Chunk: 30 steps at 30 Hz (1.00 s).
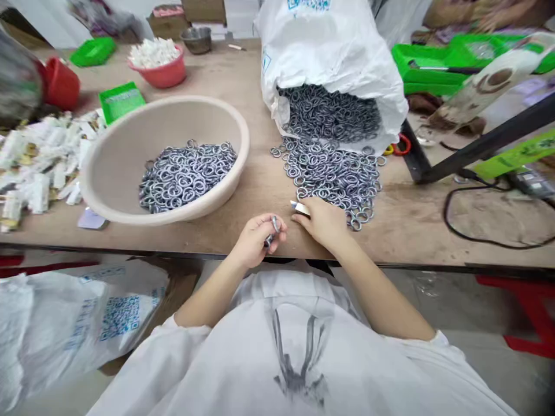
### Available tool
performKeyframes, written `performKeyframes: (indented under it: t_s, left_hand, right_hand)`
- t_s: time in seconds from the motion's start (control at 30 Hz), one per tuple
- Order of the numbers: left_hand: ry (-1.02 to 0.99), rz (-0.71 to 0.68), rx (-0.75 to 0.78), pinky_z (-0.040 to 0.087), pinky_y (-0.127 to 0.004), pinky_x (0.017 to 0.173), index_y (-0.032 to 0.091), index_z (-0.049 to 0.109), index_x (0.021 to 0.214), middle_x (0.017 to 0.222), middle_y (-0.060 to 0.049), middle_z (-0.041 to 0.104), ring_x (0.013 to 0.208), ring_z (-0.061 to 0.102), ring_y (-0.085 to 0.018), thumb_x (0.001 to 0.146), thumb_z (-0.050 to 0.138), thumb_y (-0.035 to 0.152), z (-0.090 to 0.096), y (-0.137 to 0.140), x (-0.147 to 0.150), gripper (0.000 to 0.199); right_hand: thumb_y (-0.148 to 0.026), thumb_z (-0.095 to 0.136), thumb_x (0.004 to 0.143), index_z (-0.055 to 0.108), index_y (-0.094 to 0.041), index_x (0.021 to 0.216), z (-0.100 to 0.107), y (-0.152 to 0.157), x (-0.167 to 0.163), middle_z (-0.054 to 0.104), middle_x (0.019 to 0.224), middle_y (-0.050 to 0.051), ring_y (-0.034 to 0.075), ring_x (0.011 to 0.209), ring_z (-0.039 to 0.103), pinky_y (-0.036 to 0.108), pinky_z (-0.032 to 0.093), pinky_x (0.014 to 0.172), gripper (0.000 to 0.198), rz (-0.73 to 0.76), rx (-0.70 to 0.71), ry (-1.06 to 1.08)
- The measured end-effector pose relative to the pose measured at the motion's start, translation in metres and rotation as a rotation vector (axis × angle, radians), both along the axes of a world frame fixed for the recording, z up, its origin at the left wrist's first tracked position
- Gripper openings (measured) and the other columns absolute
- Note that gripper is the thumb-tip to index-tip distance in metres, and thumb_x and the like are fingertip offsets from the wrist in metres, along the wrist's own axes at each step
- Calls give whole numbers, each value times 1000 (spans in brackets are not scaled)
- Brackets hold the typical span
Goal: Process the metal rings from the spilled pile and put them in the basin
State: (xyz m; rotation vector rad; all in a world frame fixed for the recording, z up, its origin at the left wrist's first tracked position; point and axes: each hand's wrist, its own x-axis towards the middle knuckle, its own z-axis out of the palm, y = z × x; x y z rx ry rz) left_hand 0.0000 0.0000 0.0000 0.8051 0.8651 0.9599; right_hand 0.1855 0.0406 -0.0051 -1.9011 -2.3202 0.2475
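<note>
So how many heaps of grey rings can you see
2: one heap in the beige basin, the other spilling from the white sack onto the table. More could be hidden.

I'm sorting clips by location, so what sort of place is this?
Probably a small workshop: loose rings spill from a white sack onto the worktable, and more rings fill part of a large basin.
</note>
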Motion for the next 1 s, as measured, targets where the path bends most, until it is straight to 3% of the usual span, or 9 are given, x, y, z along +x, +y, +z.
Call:
performKeyframes:
  t_s: [0.07,0.17,0.33,0.5,0.63,0.7,0.87,1.0]
  left_hand:
    - [-5,41,-15,28,-17,36,14,65,84,67,1,66,39,47,-5,74,70,32,0,3,-1,21]
    - [-21,84,-61,30,-17,36,17,64,96,76,1,69,45,54,-6,68,73,29,2,7,-1,31]
    - [-63,47,-150,30,-16,36,16,60,96,84,0,67,52,58,-7,60,84,30,7,9,3,45]
    - [-35,9,-91,25,-15,35,16,54,87,75,2,61,45,50,-4,67,85,46,5,9,11,47]
    - [7,13,-25,25,-15,34,17,55,87,68,5,57,41,44,-3,71,83,50,2,8,16,47]
    - [27,-2,4,25,-15,34,16,56,86,66,5,56,39,42,-2,74,79,52,1,7,17,44]
    - [42,14,-16,23,-16,33,17,53,76,59,6,51,36,39,-2,77,74,51,3,6,19,40]
    - [22,-10,-59,23,-16,33,18,49,71,56,7,49,35,36,-2,76,72,46,7,5,18,36]
  right_hand:
    - [-39,57,96,67,-21,119,1,1,-3,71,118,11,29,97,67,33,35,66,31,-11,-4,-36]
    - [-33,54,97,68,-18,106,3,1,-4,71,109,12,26,90,65,32,34,66,23,-7,-3,107]
    - [-46,54,94,61,-20,79,11,-4,-3,61,74,1,16,70,53,29,36,66,31,32,-116,777]
    - [-69,59,85,58,-20,71,17,-9,-10,59,69,0,13,65,49,27,38,62,50,136,-369,1210]
    - [-76,64,77,57,-21,65,18,-7,-14,45,53,-5,9,50,32,26,26,49,57,63,-389,1319]
    - [-76,65,77,56,-21,65,18,-8,-16,44,51,-5,9,48,30,26,27,48,57,67,-409,1361]
    - [-73,69,76,57,-21,73,16,-15,-19,50,60,-5,11,58,46,27,41,61,53,75,-357,1396]
    - [-74,70,74,57,-21,80,16,-15,-15,56,70,-2,13,67,50,27,42,66,55,69,-277,1289]
